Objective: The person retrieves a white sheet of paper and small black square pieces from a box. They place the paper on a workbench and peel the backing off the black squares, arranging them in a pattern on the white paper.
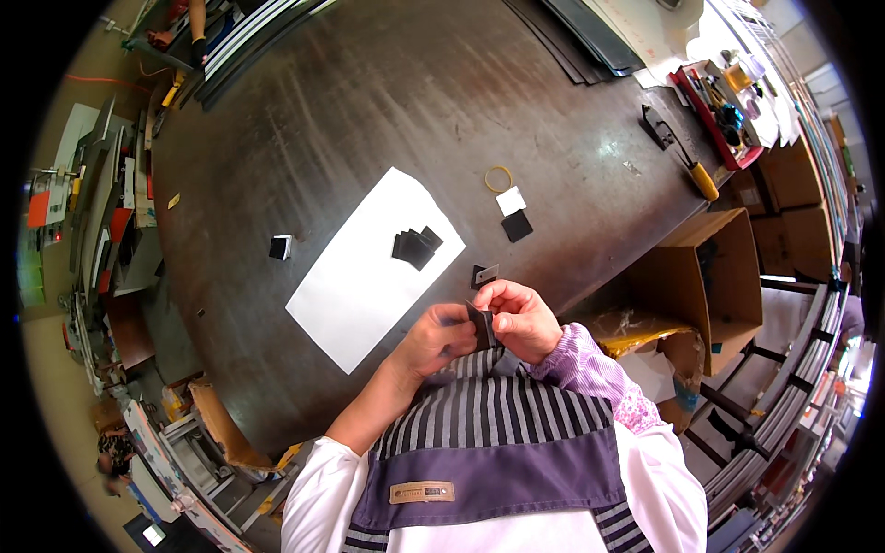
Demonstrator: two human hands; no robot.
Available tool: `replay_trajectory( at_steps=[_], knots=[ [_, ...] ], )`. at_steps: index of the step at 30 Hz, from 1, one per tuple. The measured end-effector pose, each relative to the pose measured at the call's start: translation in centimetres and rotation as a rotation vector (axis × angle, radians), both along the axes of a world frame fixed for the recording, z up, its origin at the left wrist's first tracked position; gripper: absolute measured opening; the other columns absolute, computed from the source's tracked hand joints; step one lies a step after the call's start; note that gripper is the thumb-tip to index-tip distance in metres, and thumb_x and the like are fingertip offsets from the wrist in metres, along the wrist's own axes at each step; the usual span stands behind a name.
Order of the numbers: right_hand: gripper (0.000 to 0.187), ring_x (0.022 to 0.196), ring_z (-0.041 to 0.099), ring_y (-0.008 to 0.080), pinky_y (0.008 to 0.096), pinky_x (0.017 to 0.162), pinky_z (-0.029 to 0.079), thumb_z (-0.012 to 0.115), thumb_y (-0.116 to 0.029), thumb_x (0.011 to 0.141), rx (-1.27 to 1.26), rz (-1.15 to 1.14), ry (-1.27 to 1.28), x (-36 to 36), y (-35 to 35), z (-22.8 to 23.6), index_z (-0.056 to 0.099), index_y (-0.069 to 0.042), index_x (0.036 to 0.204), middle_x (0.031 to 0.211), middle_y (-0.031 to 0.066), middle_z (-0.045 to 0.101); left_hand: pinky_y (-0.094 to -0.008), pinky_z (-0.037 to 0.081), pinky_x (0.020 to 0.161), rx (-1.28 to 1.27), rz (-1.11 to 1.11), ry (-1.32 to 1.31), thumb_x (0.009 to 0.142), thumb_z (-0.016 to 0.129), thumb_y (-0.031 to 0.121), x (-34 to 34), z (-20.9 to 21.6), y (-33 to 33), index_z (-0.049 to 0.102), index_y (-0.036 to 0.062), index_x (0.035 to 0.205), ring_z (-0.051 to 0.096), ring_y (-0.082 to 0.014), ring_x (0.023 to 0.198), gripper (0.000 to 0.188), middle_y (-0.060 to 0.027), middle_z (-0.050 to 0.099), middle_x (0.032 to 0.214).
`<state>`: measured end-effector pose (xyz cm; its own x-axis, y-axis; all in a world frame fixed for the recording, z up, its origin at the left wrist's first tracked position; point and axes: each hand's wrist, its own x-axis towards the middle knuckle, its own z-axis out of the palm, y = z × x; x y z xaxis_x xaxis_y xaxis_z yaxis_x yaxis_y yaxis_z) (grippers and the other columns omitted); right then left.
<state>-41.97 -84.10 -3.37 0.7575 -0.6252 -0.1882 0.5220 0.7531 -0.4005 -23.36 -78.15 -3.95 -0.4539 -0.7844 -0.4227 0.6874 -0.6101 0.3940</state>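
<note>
My left hand (437, 339) and my right hand (519, 320) meet at the near edge of the table. Between them is a thin dark flat piece (481, 324), pinched by the fingers of both; part of it is hidden by the fingertips. Just beyond my right fingers lies a small grey plate with a hole (488, 274), beside a black piece. Several black square pieces (418, 247) lie fanned on a white sheet of paper (350, 295). Farther right are a black square (517, 226), a white square (510, 200) and a yellow rubber band (499, 178).
A small black-and-white stack (280, 246) sits left of the paper. On the right are a yellow-handled tool (696, 170), a red tool tray (687, 88) and an open cardboard box (678, 286). Dark sheets (585, 46) lie at the back; another person's arm (197, 23) shows far left.
</note>
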Motion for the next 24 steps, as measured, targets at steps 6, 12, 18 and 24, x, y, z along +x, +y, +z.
replay_trajectory(
  at_steps=[6, 12, 18, 24],
  knots=[
    [0.02, 0.079, 0.064, 0.0112, 0.0267, 0.074, 0.053, 0.067, -0.003, 0.09, 0.019, -0.023, 0.182, -0.4, 0.4, 1.4, 0.063, -0.003, 0.109, 0.092, 0.0021, 0.066, -0.0213, 0.031, 0.053, -0.115, 0.004, 0.01, 0.089, 0.068, 0.008, -0.2, 0.1, 0.8, 0.066, 0.0014, 0.102, 0.04, -0.0044, 0.056, 0.015, 0.0039, 0.053, 0.072],
    [0.01, 0.059, 0.056, 0.0073, 0.022, 0.054, 0.046, 0.062, 0.0, 0.092, -0.064, -0.296, 0.512, -1.2, 1.0, -1.4, 0.062, -0.004, 0.102, 0.082, 0.0002, 0.063, -0.0181, 0.03, 0.052, -0.099, 0.222, -0.296, 0.082, 0.074, 0.001, 1.6, 0.8, 0.7, 0.055, 0.0095, 0.096, 0.041, -0.0038, 0.061, 0.025, 0.0055, 0.045, 0.077],
    [0.005, 0.062, 0.062, 0.0111, 0.0249, 0.057, 0.053, 0.061, 0.003, 0.09, -0.309, -0.192, 0.975, -3.3, 2.7, -7.9, 0.06, 0.0, 0.094, 0.072, 0.0033, 0.062, -0.0224, 0.034, 0.052, -0.201, 0.475, -1.361, 0.075, 0.076, -0.005, 8.0, -8.4, -0.9, 0.06, 0.0088, 0.078, 0.045, -0.0059, 0.06, 0.021, 0.0065, 0.044, 0.063],
    [0.005, 0.067, 0.065, 0.0121, 0.0259, 0.061, 0.055, 0.062, 0.005, 0.088, -0.499, 0.024, 1.006, -0.4, 3.2, -9.5, 0.06, 0.002, 0.092, 0.078, 0.0062, 0.064, -0.0351, 0.049, 0.065, -0.505, 0.296, -2.032, 0.081, 0.075, 0.01, 9.7, -11.8, -2.8, 0.071, 0.0092, 0.097, 0.06, -0.0233, 0.07, 0.017, -0.0067, 0.059, 0.079]
  ],
)
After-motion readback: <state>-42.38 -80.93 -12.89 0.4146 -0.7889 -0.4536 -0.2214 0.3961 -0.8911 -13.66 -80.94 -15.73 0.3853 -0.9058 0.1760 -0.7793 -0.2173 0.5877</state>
